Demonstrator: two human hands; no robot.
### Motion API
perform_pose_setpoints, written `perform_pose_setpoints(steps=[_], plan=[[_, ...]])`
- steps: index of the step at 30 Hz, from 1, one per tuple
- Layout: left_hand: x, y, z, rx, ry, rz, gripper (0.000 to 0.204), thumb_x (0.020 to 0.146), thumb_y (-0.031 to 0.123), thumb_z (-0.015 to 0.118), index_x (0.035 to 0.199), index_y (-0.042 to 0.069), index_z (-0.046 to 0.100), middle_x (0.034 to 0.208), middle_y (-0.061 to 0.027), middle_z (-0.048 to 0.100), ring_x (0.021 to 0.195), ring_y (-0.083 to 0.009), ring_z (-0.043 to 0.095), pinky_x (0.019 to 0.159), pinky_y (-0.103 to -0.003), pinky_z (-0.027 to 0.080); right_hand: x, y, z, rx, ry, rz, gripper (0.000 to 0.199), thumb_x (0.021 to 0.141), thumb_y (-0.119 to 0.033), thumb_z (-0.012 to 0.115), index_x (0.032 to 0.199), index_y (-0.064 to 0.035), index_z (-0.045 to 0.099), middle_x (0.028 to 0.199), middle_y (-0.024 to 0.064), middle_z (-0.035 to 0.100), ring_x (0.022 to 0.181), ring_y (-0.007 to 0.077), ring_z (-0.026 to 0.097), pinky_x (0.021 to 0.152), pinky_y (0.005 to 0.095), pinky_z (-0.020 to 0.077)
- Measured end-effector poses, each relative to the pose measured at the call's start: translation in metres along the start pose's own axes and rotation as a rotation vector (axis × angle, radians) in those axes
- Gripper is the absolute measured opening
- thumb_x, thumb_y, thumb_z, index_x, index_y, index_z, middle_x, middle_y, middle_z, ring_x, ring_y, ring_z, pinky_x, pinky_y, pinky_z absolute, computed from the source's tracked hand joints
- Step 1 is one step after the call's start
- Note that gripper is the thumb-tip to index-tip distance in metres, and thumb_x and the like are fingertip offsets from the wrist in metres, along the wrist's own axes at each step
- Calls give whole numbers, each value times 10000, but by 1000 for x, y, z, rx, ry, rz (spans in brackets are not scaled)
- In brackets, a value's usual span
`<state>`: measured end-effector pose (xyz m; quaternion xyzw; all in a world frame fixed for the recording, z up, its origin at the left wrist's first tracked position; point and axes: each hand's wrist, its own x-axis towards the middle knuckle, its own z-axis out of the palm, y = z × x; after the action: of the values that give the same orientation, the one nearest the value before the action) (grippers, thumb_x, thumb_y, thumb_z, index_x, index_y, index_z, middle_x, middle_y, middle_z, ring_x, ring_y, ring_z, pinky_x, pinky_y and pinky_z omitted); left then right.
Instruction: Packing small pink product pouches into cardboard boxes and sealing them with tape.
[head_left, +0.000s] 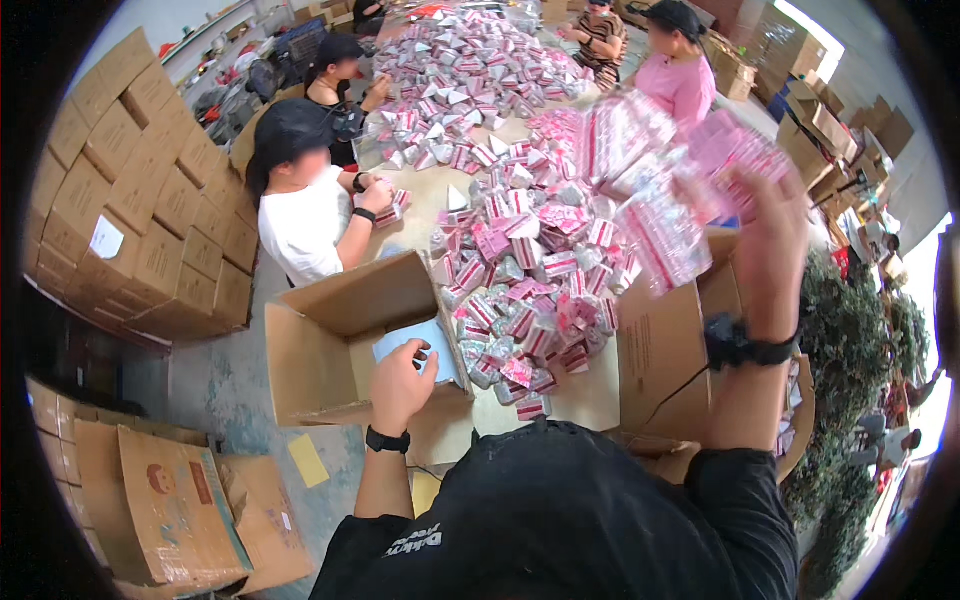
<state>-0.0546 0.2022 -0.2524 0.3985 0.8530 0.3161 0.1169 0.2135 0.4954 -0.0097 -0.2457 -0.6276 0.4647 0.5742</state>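
On the right, my right hand (775, 225) is raised and smeared by motion, gripping a bunch of clear plastic packets (665, 240) with pink and red bands. The packets hang in the air over the table's right side. My left hand (402, 382) is at the near right edge of an open cardboard carton (310, 375). Its fingers are loosely bent and apart, with nothing seen in them. Beside those fingers, a pale blue sheet (430, 345) lies in the carton. Small pink-and-white wrapped packets (530, 270) are heaped on the table past both hands.
A second carton (660, 350) stands by my right forearm. Co-workers sit along the table; the nearest, in a white shirt (300, 225), handles a packet. Stacked cartons (150, 200) line the left, flattened cardboard (180, 505) lies lower left, and dark green foliage (850, 370) is at right.
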Motion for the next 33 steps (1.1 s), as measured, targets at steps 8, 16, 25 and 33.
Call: perform_pose_setpoints(steps=[8, 16, 25, 33], plan=[[8, 9, -6, 23, 24, 7, 250, 916, 267, 670, 1053, 61, 704, 910, -126, 740, 785, -264, 714, 698, -396, 541, 71, 5, -122, -943, -42, -6, 302, 816, -216, 706, 1011, 14, 709, 805, 93, 708, 704, 168, 650, 670, 344, 513], [5, 9, -2, 1, -21, 37, 250, 924, 261, 652, 1063, 58, 703, 907, -126, 741, 796, -266, 717, 723, -398, 543, 26, 168, -218, -1230, -193, 297, 339, 833, -336, 684, 883, -4, 725, 829, 270, 679, 735, 392, 680, 709, 462, 535], [-11, 8, 0, -4, -5, 5, 250, 930, 241, 648, 1064, 37, 702, 891, -131, 738, 787, -250, 715, 712, -371, 541, -2, 102, -202, -779, -215, 436, 178, 919, -128, 655, 1041, 1, 671, 812, 31, 675, 673, 115, 612, 607, 284, 498], [-17, 9, 0, -39, 73, 16, 251, 939, 154, 671, 1119, -21, 672, 931, -158, 728, 812, -242, 701, 787, -370, 547, -69, -8, -223, -1006, -328, 382, 243, 959, -176, 677, 1107, 13, 640, 945, 37, 681, 860, 103, 617, 804, 276, 511]])
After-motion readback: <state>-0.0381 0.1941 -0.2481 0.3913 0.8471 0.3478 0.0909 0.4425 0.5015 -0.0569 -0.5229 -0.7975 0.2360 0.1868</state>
